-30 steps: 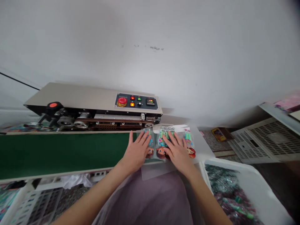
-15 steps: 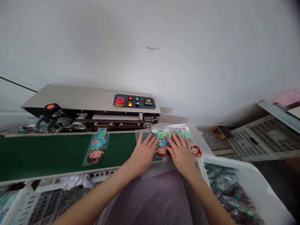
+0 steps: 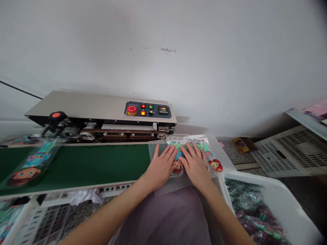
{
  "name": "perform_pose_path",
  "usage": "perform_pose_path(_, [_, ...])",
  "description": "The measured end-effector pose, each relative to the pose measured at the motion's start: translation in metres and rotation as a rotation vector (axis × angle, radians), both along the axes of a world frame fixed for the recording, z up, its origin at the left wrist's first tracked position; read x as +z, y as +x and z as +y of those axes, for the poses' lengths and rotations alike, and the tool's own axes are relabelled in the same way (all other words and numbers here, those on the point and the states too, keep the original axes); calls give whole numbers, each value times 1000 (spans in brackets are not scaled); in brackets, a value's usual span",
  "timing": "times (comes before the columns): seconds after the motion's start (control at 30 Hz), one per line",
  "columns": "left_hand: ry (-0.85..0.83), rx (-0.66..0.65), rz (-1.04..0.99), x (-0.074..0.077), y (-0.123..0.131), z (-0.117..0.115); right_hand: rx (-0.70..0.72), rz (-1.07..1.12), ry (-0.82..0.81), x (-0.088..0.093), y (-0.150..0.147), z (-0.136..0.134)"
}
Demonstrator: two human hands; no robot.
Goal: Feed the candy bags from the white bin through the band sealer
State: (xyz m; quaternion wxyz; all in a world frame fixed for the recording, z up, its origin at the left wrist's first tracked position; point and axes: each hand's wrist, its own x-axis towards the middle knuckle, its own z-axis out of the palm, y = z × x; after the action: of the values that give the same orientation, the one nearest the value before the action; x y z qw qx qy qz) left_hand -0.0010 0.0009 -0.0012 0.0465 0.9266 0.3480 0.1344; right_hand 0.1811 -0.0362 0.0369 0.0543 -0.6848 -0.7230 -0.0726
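My left hand [image 3: 160, 167] lies flat, fingers spread, on a clear plastic sheet or bag and the edge of a printed pack [image 3: 177, 166] with a cartoon face. Beside it my right hand [image 3: 195, 166] rests with fingers apart over more of these clear packs, partly hiding them. A pack with a red-haired cartoon face [image 3: 216, 165] shows just right of my right hand. On the green conveyor belt [image 3: 107, 163] at far left lies another pack with a cartoon face [image 3: 27, 174], its upper end at the sealing machine's rollers.
The band sealing machine [image 3: 92, 105] stands behind the belt against the wall, its lights on. A white bin [image 3: 286, 200] at right holds many small wrapped items. Plastic crates [image 3: 278, 153] stand on the floor beyond.
The pack on the belt has travelled left, from mid-belt to the far-left rollers. My hands stay over the packs, the left shifted slightly right.
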Motion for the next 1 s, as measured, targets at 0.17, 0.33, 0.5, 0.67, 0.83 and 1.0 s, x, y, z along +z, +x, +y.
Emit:
perform_pose_path(0.17, [16, 19, 11, 2, -6, 1, 2, 54, -10, 8, -5, 22])
perform_pose_path(0.33, [35, 44, -5, -2, -17, 1, 26, 42, -33, 6, -8, 25])
perform_pose_path(0.5, [10, 130, -2, 7, -43, 0, 19, 66, -31, -2, -12, 17])
perform_pose_path(0.67, [-29, 256, 29, 26, -46, -5, 6, 130, -13, 7, -15, 33])
perform_pose_path(0.83, [-41, 56, 2, 20, -6, -16, -38, 181, -15, 10, -16, 68])
perform_pose_path(1.0, [-65, 41, 25, 5, 6, -21, -54, 210, -77, 7, -17, 87])
